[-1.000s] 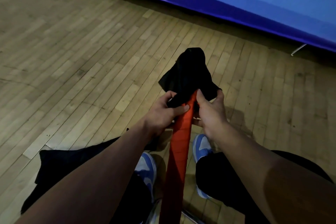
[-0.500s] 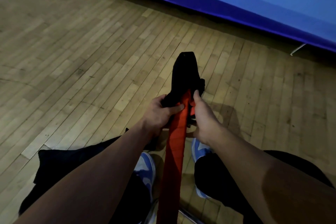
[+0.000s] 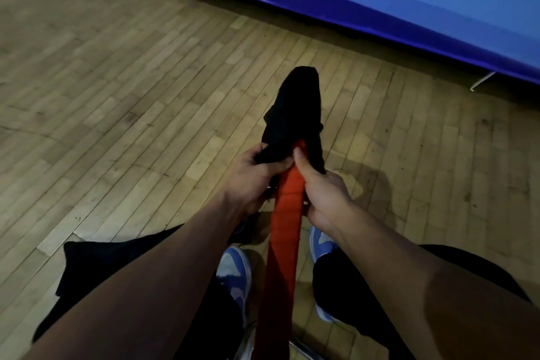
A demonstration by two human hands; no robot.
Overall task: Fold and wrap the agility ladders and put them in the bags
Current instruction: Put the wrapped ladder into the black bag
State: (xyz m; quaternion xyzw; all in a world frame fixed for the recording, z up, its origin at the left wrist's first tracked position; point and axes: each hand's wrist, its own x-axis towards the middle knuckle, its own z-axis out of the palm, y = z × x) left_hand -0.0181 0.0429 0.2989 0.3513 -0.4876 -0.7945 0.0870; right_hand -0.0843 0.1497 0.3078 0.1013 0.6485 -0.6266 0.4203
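Your left hand [image 3: 251, 175] and right hand [image 3: 318, 190] sit close together out in front of you, one on each side of the folded orange agility ladder [image 3: 285, 231], both forearms reaching forward and converging from the lower corners of the view. Your left hand has its back turned up, fingers curled down over the open edge of the black bag [image 3: 295, 117], with the thumb lying across the cloth toward the ladder. Your right hand is closed round the bag's other edge, its thumb [image 3: 302, 161] pointing forward and pressed along the right side of the ladder just where the orange disappears into the black fabric. So both hands are clamped on the bag's mouth, nearly touching each other across the ladder.

The bundle runs as a long narrow orange strip from below your hands, between your forearms, up to your thumbs; its far end is already inside the bag. Beyond your fingers the bag stands out ahead of you as a slim dark sleeve, its closed tip the farthest thing from your hands. How far in the ladder reaches you cannot tell from here.

Beneath your wrists are two blue and white shoes [image 3: 236, 272] on the wooden floor [image 3: 131, 111]. Under your left forearm a dark cloth [image 3: 96, 266] lies flat. Far ahead of your right hand runs a blue mat [image 3: 438, 9].
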